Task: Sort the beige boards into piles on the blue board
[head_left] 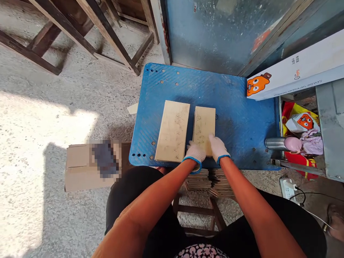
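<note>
The left hand (195, 154) and the right hand (219, 148) each wore a white knit glove with a blue cuff. Both hands were positioned at the near end of the right beige panel (204, 130), a rectangular piece lying flat with its long axis pointing away from the person. The left beige panel (172, 130), similar in form but wider, lay flat just beside it across a narrow gap.

The right-hand fingers (212, 140) were in contact with the near end of the right panel. The left-hand fingers (191, 146) were at its near left corner, beside the gap. The fingers of both hands were held together and bent downward; it could not be determined whether they were gripping the panel.

Both panels lay on a blue perforated plastic desk (239, 118). Stacks of thin wooden strips (209, 181) were visible beyond the desk's near edge, below it. A cardboard box (83, 168) stood to the left on the concrete floor (51, 118). A white printed carton (295, 68) overhung the far right corner of the desk.
</note>
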The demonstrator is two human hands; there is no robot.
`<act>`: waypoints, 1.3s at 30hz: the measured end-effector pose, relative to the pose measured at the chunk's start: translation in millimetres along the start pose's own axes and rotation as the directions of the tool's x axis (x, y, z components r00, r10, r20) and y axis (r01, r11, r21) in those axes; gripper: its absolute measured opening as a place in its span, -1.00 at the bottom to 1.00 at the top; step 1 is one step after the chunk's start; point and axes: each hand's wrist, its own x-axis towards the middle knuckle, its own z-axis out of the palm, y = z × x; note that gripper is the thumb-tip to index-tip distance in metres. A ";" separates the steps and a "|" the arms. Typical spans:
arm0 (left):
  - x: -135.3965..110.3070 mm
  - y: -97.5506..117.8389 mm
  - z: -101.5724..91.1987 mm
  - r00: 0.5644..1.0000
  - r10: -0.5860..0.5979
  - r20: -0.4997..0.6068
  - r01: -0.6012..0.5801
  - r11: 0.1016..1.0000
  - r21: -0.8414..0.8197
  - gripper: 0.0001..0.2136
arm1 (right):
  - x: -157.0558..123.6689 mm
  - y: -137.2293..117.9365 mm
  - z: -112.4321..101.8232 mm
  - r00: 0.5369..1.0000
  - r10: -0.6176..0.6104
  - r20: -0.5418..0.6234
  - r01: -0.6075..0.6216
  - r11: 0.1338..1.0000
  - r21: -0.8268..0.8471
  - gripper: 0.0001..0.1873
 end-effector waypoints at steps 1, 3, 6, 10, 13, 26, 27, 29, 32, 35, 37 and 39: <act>0.5 -0.6 0.6 1.000 -0.012 0.009 0.012 1.000 -0.014 -0.39 | -0.9 -2.0 -0.7 1.000 0.009 0.005 -0.009 1.000 0.005 -0.26; -0.2 -1.8 3.1 1.000 -0.026 0.015 0.026 0.999 -0.042 -0.39 | -2.6 -5.9 -0.7 1.000 0.018 0.009 -0.019 1.000 0.014 -0.24; -1.2 -2.8 6.6 0.999 -0.028 0.024 0.030 0.998 -0.056 -0.38 | -3.5 -10.6 1.0 0.999 0.035 0.008 -0.035 0.999 0.002 -0.20; 3.1 -2.1 5.2 0.998 -0.013 0.054 0.018 0.996 -0.091 -0.44 | -6.9 -13.4 -4.4 0.999 0.042 0.024 -0.042 0.999 -0.007 -0.16; 2.1 -1.1 -0.4 1.000 -0.004 0.009 0.005 0.998 -0.058 -0.46 | -24.1 -4.8 -18.7 0.996 0.029 -0.086 -0.034 0.998 -0.055 -0.19; -81.6 -35.0 -27.7 0.831 0.484 0.274 -0.555 0.756 0.347 -0.65 | -161.9 130.6 2.2 0.870 -0.244 0.428 0.487 0.552 -0.677 -0.67; -81.4 -38.1 -28.7 0.827 0.476 0.300 -0.561 0.735 0.380 -0.66 | -163.3 130.6 7.7 0.848 -0.277 0.452 0.530 0.486 -0.695 -0.64; -79.7 -43.3 -30.9 0.831 0.456 0.320 -0.556 0.707 0.437 -0.67 | -163.3 129.9 16.3 0.830 -0.313 0.462 0.556 0.401 -0.728 -0.57; -79.4 -48.6 -35.0 0.846 0.443 0.295 -0.533 0.697 0.480 -0.66 | -160.5 133.4 24.4 0.835 -0.331 0.439 0.540 0.344 -0.768 -0.53; -85.1 -52.0 -38.2 0.853 0.436 0.287 -0.521 0.695 0.496 -0.66 | -158.5 141.7 29.6 0.818 -0.364 0.446 0.558 0.312 -0.769 -0.48; -90.7 -54.7 -37.1 0.856 0.415 0.310 -0.518 0.690 0.506 -0.68 | -158.3 146.5 32.1 0.805 -0.385 0.450 0.570 0.296 -0.767 -0.46; -95.7 -59.3 -30.9 0.869 0.357 0.342 -0.492 0.684 0.538 -0.68 | -158.9 149.3 33.9 0.805 -0.393 0.445 0.568 0.290 -0.771 -0.47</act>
